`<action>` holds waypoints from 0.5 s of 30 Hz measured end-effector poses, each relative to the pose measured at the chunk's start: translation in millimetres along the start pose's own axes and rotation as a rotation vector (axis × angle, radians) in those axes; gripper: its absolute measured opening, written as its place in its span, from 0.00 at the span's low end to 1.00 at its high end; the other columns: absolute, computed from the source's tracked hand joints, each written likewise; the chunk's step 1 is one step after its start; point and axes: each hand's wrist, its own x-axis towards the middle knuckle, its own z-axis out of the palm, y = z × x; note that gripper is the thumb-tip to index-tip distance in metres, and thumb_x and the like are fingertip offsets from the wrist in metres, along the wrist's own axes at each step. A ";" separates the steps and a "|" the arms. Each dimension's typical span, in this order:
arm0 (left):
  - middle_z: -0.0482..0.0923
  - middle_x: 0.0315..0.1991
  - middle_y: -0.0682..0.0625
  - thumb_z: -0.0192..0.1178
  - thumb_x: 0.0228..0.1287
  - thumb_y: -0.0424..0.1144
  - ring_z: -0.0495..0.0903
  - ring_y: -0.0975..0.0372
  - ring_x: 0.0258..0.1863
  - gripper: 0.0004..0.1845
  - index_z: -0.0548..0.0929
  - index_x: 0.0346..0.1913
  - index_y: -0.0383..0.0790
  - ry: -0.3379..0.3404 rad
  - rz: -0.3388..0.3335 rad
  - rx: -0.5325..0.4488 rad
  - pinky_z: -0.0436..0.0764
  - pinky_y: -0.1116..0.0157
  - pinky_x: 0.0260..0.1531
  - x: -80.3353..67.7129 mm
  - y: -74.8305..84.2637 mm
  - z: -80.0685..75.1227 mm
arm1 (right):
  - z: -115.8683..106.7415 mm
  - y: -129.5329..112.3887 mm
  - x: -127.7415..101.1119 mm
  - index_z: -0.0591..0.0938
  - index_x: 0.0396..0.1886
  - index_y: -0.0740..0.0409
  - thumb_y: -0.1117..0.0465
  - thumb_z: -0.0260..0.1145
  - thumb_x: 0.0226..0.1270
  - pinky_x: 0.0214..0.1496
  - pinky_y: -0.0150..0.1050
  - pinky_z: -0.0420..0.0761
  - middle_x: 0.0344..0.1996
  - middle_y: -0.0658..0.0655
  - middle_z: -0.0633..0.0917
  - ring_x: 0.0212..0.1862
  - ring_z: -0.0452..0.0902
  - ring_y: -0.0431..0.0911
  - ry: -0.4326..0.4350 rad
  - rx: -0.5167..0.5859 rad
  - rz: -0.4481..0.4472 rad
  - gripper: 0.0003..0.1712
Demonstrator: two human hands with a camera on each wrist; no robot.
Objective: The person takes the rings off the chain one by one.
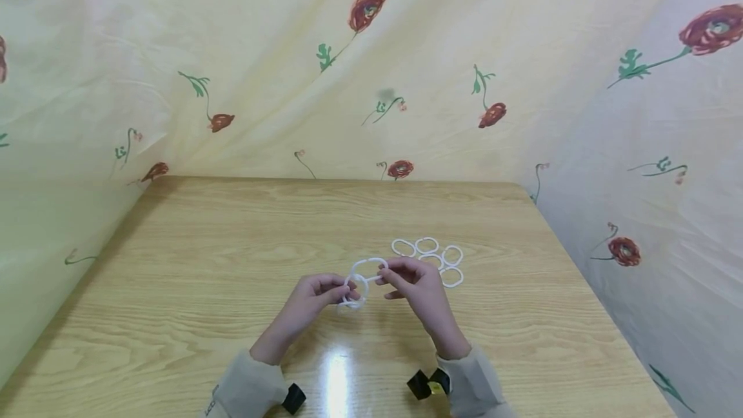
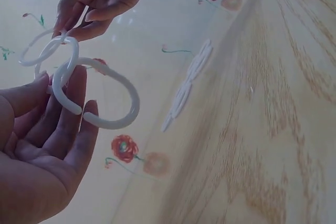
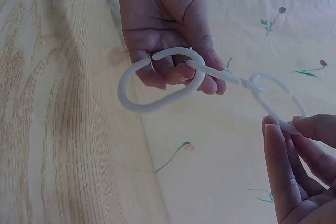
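Three white plastic C-shaped links hang together as a short chain between the hands. My left hand point(image 1: 316, 295) pinches the middle link point(image 3: 223, 75) between thumb and fingers. One end link point(image 3: 123, 90) dangles against the left fingers, its small gap showing in the left wrist view. At the other end, my right hand point(image 1: 415, 282) pinches the third link point(image 3: 262, 100) with thumb and fingertips. The chain is held above the table. Behind the right hand lie several loose white links point(image 1: 462, 276), flat and close together; that hand partly hides one of them.
A wood-grain table point(image 1: 232, 231) spreads under both hands. Cream cloth point(image 1: 278, 69) with red flowers hangs behind it and along both sides. Dark blocks point(image 1: 295, 398) are strapped at the sleeve cuffs. A bright light reflection lies on the tabletop between the forearms.
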 end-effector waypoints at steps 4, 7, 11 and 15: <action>0.82 0.46 0.29 0.60 0.67 0.36 0.84 0.68 0.40 0.19 0.78 0.48 0.17 0.088 -0.038 -0.027 0.85 0.70 0.45 0.6 1.4 -0.1 | 0.6 1.5 -0.5 0.82 0.44 0.73 0.68 0.66 0.64 0.34 0.36 0.88 0.36 0.56 0.88 0.35 0.85 0.38 0.026 0.024 0.003 0.12; 0.80 0.47 0.26 0.61 0.65 0.33 0.85 0.67 0.39 0.18 0.79 0.47 0.17 0.132 -0.059 -0.056 0.85 0.70 0.43 0.8 3.3 0.1 | 1.1 3.0 -0.9 0.82 0.43 0.73 0.69 0.67 0.63 0.34 0.36 0.88 0.37 0.60 0.88 0.35 0.85 0.38 0.044 0.026 -0.003 0.11; 0.80 0.47 0.25 0.61 0.64 0.31 0.85 0.69 0.37 0.16 0.78 0.46 0.15 0.164 -0.058 -0.079 0.86 0.70 0.42 0.2 5.8 0.1 | 1.6 4.5 -1.1 0.84 0.41 0.71 0.70 0.68 0.62 0.35 0.35 0.88 0.39 0.62 0.88 0.35 0.85 0.38 0.064 0.014 -0.011 0.09; 0.81 0.44 0.26 0.60 0.64 0.28 0.84 0.70 0.35 0.15 0.77 0.45 0.13 0.187 -0.050 -0.108 0.86 0.71 0.40 -0.4 8.5 0.2 | 1.5 6.0 -1.7 0.85 0.40 0.70 0.69 0.69 0.61 0.36 0.35 0.88 0.40 0.64 0.88 0.35 0.85 0.37 0.071 -0.009 -0.027 0.09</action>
